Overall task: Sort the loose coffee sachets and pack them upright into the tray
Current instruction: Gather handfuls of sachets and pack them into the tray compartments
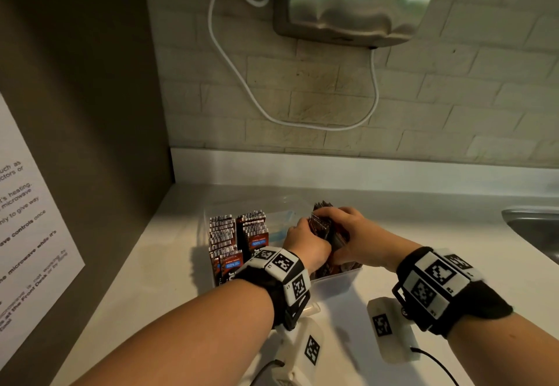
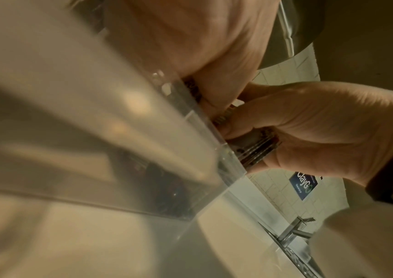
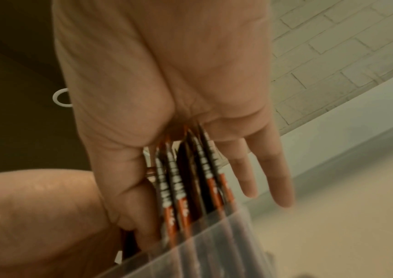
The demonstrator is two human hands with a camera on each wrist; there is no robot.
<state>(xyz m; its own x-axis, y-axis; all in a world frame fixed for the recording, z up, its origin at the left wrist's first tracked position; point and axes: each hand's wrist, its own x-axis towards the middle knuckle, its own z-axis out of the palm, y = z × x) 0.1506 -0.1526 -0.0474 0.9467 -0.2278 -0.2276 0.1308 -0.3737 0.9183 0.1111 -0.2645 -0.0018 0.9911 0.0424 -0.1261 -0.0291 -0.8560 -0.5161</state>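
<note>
A clear plastic tray stands on the white counter. Two rows of upright red-brown coffee sachets fill its left side. Over its right side, both hands work on a bundle of sachets standing on edge. My left hand grips the bundle from the left with curled fingers. My right hand clasps it from the right and top. In the right wrist view the right hand pinches the sachet edges between thumb and fingers, just above the tray wall. The left wrist view shows the sachets at the tray rim.
A steel sink lies at the right edge, its tap seen from the left wrist. A steel wall unit and looping white cable hang on the brick wall. A dark panel with a paper notice closes the left side.
</note>
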